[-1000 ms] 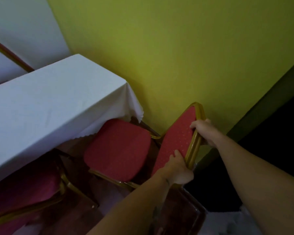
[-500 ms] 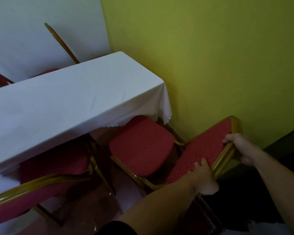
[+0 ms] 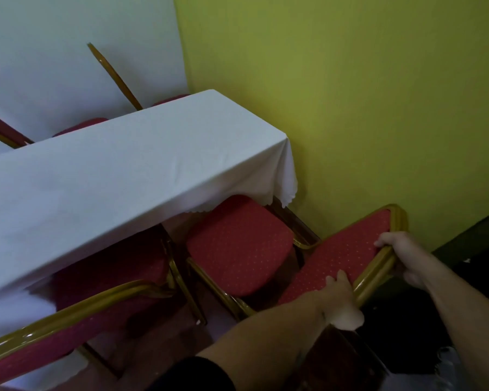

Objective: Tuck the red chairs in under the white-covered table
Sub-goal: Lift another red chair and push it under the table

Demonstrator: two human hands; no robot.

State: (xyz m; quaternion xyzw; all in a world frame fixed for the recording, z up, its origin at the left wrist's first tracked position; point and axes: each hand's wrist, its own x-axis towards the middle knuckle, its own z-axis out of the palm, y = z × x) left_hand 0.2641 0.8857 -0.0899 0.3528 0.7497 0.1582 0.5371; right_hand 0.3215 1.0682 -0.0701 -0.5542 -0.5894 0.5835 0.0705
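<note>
While seat front hides under tablecloth (image 3: pixel 124 176), both hands (image 3: pixel 340 299) grasp chair back (image 3: pixel 347 253)

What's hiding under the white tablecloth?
Under the tablecloth you can see part of two red chair seats: one near the corner, held by both hands, and a darker one beside it. The table's legs and the rest under the cloth are covered.

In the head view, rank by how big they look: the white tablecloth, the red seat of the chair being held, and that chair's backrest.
1. White tablecloth, by far the largest.
2. and 3. Red seat and backrest, gripped by the left hand and right hand: too alike to rank, and hands cover part of the backrest.
</note>
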